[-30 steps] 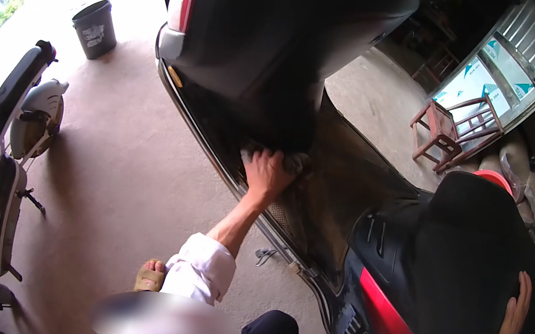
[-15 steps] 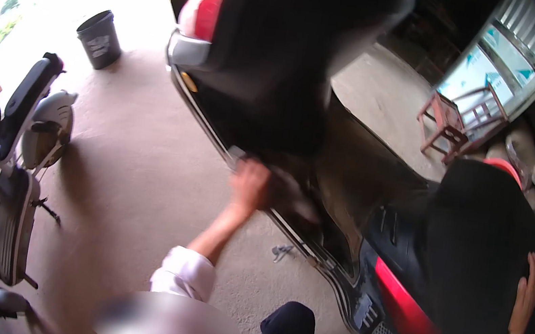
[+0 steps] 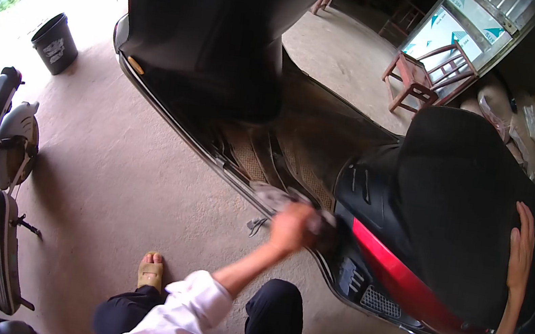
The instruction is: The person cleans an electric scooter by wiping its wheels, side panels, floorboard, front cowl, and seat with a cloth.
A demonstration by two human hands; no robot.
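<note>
A black scooter with red side trim [image 3: 390, 266] stands across the view. My left hand [image 3: 291, 228], blurred by motion, grips a greyish cloth [image 3: 273, 197] at the near edge of the footboard [image 3: 302, 165], close to the front of the seat base. Parts of the cloth show on both sides of the fingers. My right hand [image 3: 521, 250] rests against the far right side of the black seat [image 3: 461, 201], its fingers extended and holding nothing.
A small grey-and-black scooter [image 3: 0, 218] stands at the left, with a black bucket [image 3: 55, 48] beyond it. A reddish wooden chair [image 3: 413, 81] and filled sacks [image 3: 500, 114] are behind the scooter. My sandalled foot [image 3: 151, 272] is on the floor.
My left hand has moved with the cloth from the front of the footboard, first toward its outer edge, then back toward the seat. My right hand stays on the seat. The camera view has shifted.
</note>
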